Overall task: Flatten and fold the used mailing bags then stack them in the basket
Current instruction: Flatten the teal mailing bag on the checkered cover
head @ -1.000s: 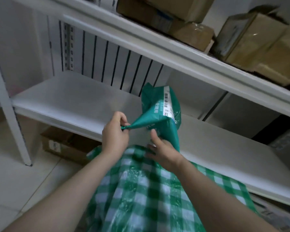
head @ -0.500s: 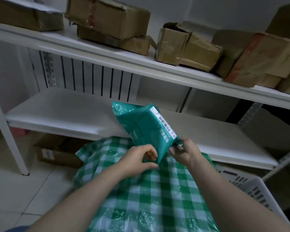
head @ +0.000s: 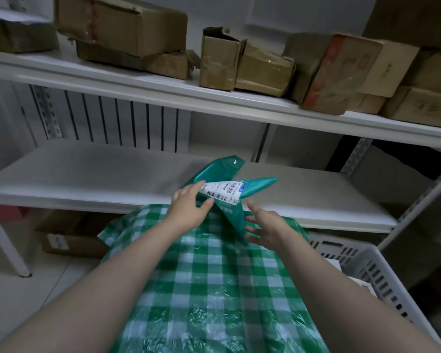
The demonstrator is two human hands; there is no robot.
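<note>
Left hand (head: 189, 208) reaches forward with its fingers nearly straight, and appears to nip the teal mailing bag (head: 225, 171) between thumb and fingertips just beside its white shipping label (head: 223, 191), though blur makes the hold hard to read. Right hand (head: 265, 229) is spread wide, palm turned inward, its fingertips at or just touching the bag's lower edge and gripping nothing. This single head view puts the bag in the air above a large green checked sack (head: 214, 289) in front of the person, before the bare middle shelf (head: 87, 171). I judge the step to be flattening, barely begun: the bag is crumpled and puffed, folded over itself into pointed wings, glossy and slack. Next it needs laying down on something flat and smoothing out with both palms before any fold. A white slatted basket (head: 382, 271) waits at lower right.
</note>
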